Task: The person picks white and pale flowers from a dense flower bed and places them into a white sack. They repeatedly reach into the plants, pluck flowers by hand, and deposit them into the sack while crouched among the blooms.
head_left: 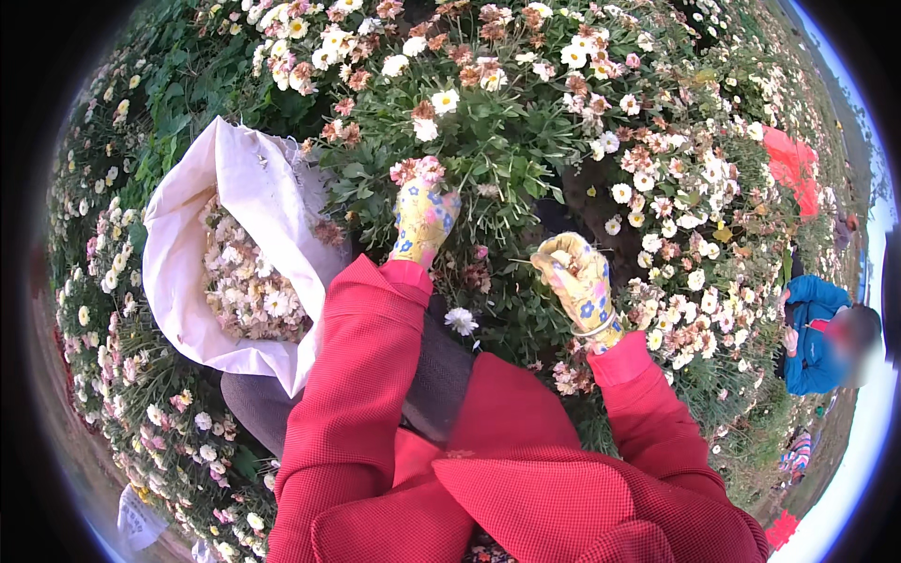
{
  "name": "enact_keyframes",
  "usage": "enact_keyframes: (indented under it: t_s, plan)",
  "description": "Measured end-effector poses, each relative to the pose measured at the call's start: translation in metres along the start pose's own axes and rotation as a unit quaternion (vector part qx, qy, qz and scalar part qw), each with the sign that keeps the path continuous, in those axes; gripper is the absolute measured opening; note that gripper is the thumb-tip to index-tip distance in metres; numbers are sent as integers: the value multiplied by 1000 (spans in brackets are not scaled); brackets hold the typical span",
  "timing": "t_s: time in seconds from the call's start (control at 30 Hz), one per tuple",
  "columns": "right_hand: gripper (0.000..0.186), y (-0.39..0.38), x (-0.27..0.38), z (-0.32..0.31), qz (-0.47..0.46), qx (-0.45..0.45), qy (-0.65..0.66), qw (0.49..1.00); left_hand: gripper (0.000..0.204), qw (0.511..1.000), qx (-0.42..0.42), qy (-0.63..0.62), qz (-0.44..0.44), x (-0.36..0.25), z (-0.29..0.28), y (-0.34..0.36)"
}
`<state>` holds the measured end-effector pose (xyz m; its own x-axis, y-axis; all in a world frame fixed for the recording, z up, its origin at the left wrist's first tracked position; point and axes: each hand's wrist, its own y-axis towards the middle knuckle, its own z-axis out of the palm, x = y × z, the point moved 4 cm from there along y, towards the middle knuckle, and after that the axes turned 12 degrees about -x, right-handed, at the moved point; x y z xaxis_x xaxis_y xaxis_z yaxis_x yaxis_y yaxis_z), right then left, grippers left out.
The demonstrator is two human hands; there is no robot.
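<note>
My left hand (424,220), in a yellow flower-print glove, is closed among the leaves at the middle of the bush. Pink chrysanthemum heads (418,171) show at its fingertips. My right hand (580,291), in a matching glove with a band at the wrist, is lifted to the right with fingers curled inward. Something pale like a flower head (563,258) shows within those fingers, partly hidden by them. Left of my left arm, a white sack (272,202) gapes wide. Picked flower heads (246,281), white and pinkish-brown, lie inside it.
Chrysanthemum bushes (657,188) with white, pink and browned blooms surround me on every side. A co-worker in a blue jacket (815,328) is at the far right. Beyond the flowers there is a red sack or cloth (791,169). A whitish bag (141,519) lies at the lower left.
</note>
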<state>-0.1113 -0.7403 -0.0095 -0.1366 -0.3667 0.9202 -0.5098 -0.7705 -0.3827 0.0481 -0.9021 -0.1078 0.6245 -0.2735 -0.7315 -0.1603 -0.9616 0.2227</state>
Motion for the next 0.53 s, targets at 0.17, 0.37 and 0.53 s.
enact_keyframes:
  t_s: [0.17, 0.37, 0.53]
  plan:
    - [24, 47, -39, -27, -17, -134, -59, 989, 20, 976, -23, -197, -95, 70, 36, -8]
    - [57, 125, -42, -37, 17, -140, 201, 969, 28, 994, -39, -92, -50, 41, 28, -4]
    - [23, 134, -41, -21, -48, -88, 115, 988, 30, 962, -49, -243, -116, 81, 52, -11]
